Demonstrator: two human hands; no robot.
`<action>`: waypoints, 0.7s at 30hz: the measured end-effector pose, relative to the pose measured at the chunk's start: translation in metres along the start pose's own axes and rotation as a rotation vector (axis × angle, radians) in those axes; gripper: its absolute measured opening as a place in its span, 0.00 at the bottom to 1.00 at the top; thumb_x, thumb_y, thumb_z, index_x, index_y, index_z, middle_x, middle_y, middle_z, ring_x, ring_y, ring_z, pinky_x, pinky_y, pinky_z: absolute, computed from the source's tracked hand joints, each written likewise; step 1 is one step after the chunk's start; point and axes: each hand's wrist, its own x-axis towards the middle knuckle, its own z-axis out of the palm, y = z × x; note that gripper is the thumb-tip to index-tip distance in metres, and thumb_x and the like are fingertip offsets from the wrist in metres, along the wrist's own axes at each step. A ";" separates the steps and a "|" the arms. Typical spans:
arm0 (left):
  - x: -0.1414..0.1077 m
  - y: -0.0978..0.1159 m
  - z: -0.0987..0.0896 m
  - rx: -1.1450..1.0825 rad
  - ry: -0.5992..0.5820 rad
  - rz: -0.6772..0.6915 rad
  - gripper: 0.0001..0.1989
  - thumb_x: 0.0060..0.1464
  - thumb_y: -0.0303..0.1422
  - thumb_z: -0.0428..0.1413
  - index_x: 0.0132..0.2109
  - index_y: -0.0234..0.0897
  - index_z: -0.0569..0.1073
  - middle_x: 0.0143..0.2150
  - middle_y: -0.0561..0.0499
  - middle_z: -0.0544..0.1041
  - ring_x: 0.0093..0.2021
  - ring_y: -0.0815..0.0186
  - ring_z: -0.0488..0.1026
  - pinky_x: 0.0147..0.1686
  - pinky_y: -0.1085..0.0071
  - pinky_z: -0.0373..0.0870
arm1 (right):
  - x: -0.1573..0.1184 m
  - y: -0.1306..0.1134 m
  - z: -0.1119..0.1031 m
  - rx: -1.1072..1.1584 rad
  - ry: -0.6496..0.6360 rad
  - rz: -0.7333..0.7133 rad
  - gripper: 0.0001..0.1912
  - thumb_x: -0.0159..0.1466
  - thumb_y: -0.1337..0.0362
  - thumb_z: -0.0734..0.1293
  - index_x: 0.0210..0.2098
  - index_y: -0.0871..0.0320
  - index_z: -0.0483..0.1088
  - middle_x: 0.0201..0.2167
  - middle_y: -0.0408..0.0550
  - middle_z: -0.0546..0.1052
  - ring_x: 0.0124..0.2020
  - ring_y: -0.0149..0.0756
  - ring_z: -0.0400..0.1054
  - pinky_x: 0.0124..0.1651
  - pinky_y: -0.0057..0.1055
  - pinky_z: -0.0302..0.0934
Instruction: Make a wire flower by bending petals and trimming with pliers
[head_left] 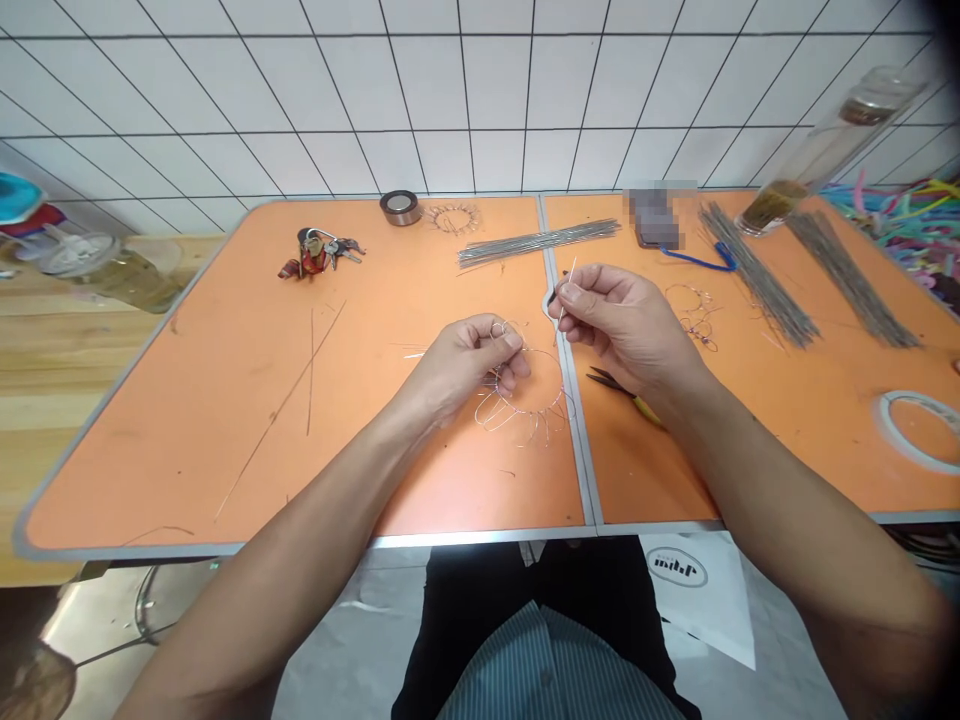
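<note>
My left hand (487,355) is closed in a pinch on a thin wire ring (534,410) with small wire loops fanning out from its lower edge. Up and to its right, my right hand (600,310) pinches a short thin piece of wire (574,272), which stands nearly upright above the fingertips. Its lower end, near the ring's upper right, is hard to make out. Partly under my right forearm lies a pair of pliers or cutters (646,408) with dark jaws and a yellow handle.
Wire bundles (536,243) (761,275) (855,280) lie along the back of the orange table (450,500). Keys (322,250), a tape roll (400,207), another looped wire ring (452,218), a white ring (919,430) and a tilted-looking glass jar (825,150) surround the work area.
</note>
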 end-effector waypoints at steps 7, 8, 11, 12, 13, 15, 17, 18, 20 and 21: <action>-0.001 -0.002 -0.002 0.072 -0.016 -0.006 0.13 0.61 0.38 0.68 0.35 0.36 0.75 0.32 0.49 0.82 0.26 0.70 0.75 0.30 0.72 0.72 | -0.002 -0.005 0.004 0.118 -0.027 0.031 0.23 0.55 0.50 0.88 0.35 0.55 0.77 0.35 0.43 0.81 0.32 0.27 0.70 0.36 0.26 0.68; -0.002 -0.001 -0.001 0.111 -0.020 -0.020 0.13 0.62 0.38 0.67 0.35 0.36 0.75 0.33 0.48 0.82 0.27 0.70 0.74 0.31 0.71 0.72 | -0.003 -0.005 0.005 0.124 -0.020 0.030 0.23 0.55 0.50 0.88 0.35 0.55 0.77 0.35 0.43 0.81 0.32 0.27 0.70 0.36 0.25 0.68; -0.002 -0.001 0.000 0.334 -0.008 -0.036 0.12 0.62 0.36 0.65 0.32 0.36 0.75 0.30 0.50 0.79 0.27 0.70 0.70 0.31 0.69 0.67 | -0.003 -0.005 0.006 0.120 0.007 0.018 0.21 0.56 0.52 0.87 0.34 0.55 0.78 0.35 0.44 0.82 0.31 0.27 0.70 0.36 0.25 0.68; -0.001 -0.002 0.000 0.427 0.004 -0.036 0.12 0.61 0.35 0.64 0.30 0.37 0.75 0.29 0.51 0.77 0.27 0.70 0.68 0.31 0.69 0.64 | -0.004 -0.004 0.006 0.111 0.016 0.011 0.20 0.57 0.52 0.87 0.34 0.55 0.78 0.35 0.44 0.82 0.31 0.27 0.70 0.36 0.26 0.68; -0.001 -0.003 0.000 0.516 0.019 -0.035 0.12 0.61 0.34 0.64 0.29 0.37 0.75 0.28 0.52 0.75 0.27 0.69 0.67 0.31 0.68 0.62 | -0.004 -0.003 0.006 0.098 0.022 0.004 0.19 0.58 0.52 0.87 0.34 0.55 0.78 0.35 0.44 0.82 0.32 0.28 0.70 0.36 0.26 0.68; 0.001 -0.005 -0.001 0.655 0.042 -0.028 0.10 0.60 0.35 0.64 0.31 0.37 0.77 0.29 0.51 0.76 0.29 0.66 0.68 0.33 0.66 0.63 | -0.004 -0.002 0.007 0.066 0.026 -0.011 0.19 0.59 0.52 0.86 0.35 0.55 0.78 0.35 0.45 0.82 0.32 0.29 0.70 0.36 0.28 0.68; 0.002 -0.006 -0.003 0.756 0.081 0.040 0.07 0.58 0.37 0.66 0.37 0.38 0.82 0.39 0.47 0.81 0.37 0.61 0.74 0.38 0.62 0.67 | -0.004 0.000 0.007 0.035 0.022 -0.023 0.19 0.59 0.51 0.86 0.35 0.54 0.78 0.35 0.45 0.83 0.33 0.30 0.71 0.37 0.29 0.69; 0.002 -0.006 -0.004 0.796 0.124 0.104 0.07 0.56 0.37 0.68 0.40 0.38 0.83 0.44 0.45 0.82 0.43 0.57 0.76 0.42 0.61 0.69 | -0.004 0.002 0.007 0.025 0.018 -0.029 0.19 0.59 0.51 0.86 0.35 0.54 0.78 0.35 0.45 0.83 0.33 0.31 0.71 0.37 0.30 0.69; 0.000 -0.004 -0.004 0.798 0.217 0.232 0.08 0.56 0.36 0.68 0.42 0.38 0.84 0.50 0.43 0.82 0.50 0.54 0.76 0.49 0.59 0.70 | -0.004 0.004 0.008 0.016 0.021 -0.042 0.19 0.60 0.50 0.86 0.36 0.54 0.78 0.35 0.45 0.83 0.33 0.31 0.72 0.38 0.31 0.69; -0.001 -0.003 -0.003 0.743 0.237 0.262 0.08 0.57 0.36 0.67 0.42 0.38 0.84 0.49 0.43 0.82 0.50 0.54 0.77 0.49 0.59 0.70 | -0.004 0.005 0.009 0.014 0.028 -0.052 0.19 0.60 0.50 0.85 0.36 0.54 0.78 0.35 0.45 0.83 0.33 0.31 0.73 0.38 0.31 0.70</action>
